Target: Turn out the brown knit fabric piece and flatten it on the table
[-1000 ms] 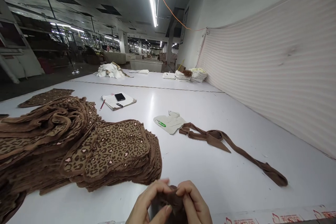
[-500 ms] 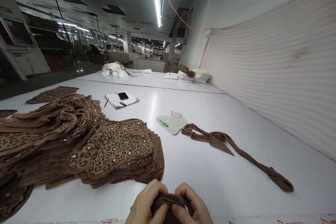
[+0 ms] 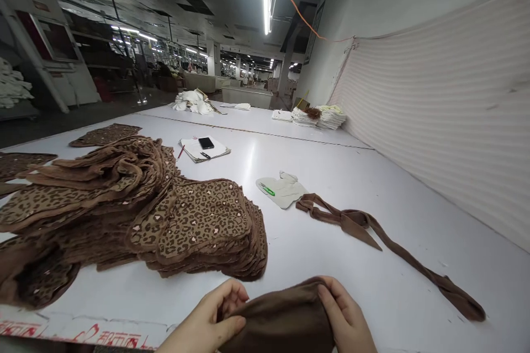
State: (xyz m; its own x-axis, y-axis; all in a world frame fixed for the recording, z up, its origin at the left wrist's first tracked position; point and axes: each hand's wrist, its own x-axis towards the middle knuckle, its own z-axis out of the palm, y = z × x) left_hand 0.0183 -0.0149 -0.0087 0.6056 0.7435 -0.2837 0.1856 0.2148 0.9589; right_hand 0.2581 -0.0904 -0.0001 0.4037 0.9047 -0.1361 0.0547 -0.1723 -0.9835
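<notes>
A plain brown fabric piece [image 3: 285,317] is stretched between my two hands at the table's near edge. My left hand [image 3: 213,317] pinches its left edge with thumb and curled fingers. My right hand [image 3: 345,317] grips its right edge, fingers closed over the cloth. Just beyond my left hand lies a thick stack of leopard-print brown fabric pieces [image 3: 199,226], fanned out to the left across the white table [image 3: 331,265].
A long brown fabric strip [image 3: 372,237] trails to the right. A pale cloth piece with a green clipper [image 3: 281,190] lies mid-table. A notepad with a phone [image 3: 206,148] sits farther back. White fabric piles [image 3: 317,117] stand far off. A striped fabric wall [image 3: 447,116] runs along the right.
The bunched brown piece has been pulled open wider between my hands, which moved apart. The view has shifted so the stack and table sit more to the right.
</notes>
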